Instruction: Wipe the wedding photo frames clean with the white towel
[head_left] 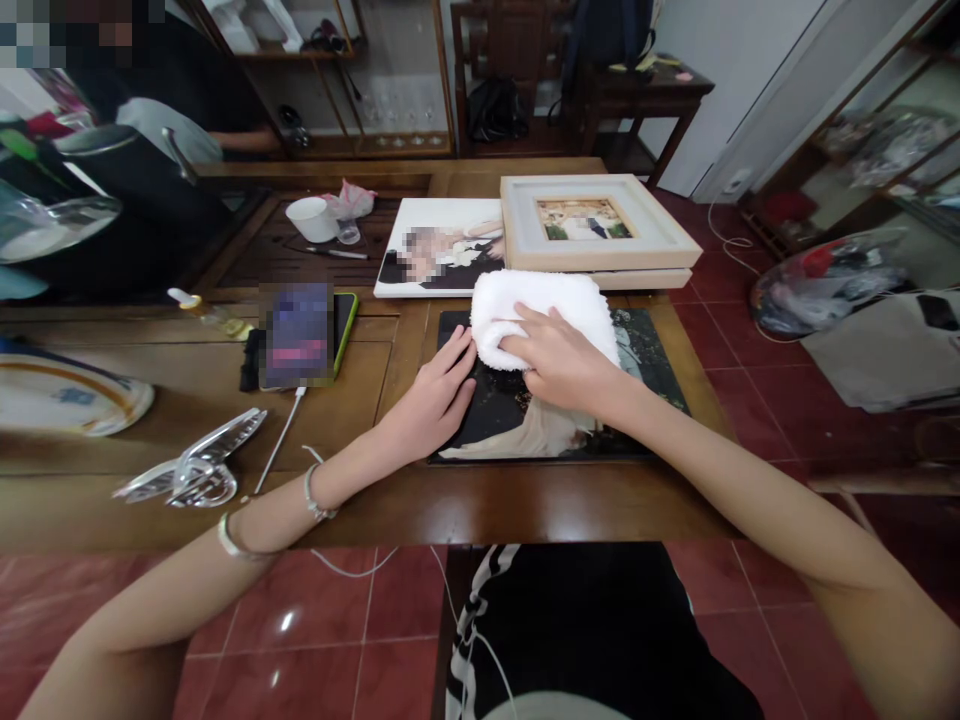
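Observation:
A dark photo panel [645, 375] lies flat on the wooden table [525, 505] in front of me. My right hand [562, 360] presses a folded white towel [544, 310] onto the panel's upper part, fingers spread flat over the cloth. My left hand [435, 395] rests on the panel's left edge with fingers stretched out, holding nothing. Two bracelets circle my left wrist.
Behind the panel lie a second photo print [439, 250] and a stacked pale wooden picture frame [596, 225]. A phone [304, 335] on a charging cable, a hair clip [195, 470], a plate [64, 395] and a white cup [311, 218] sit to the left. Another person sits at far left.

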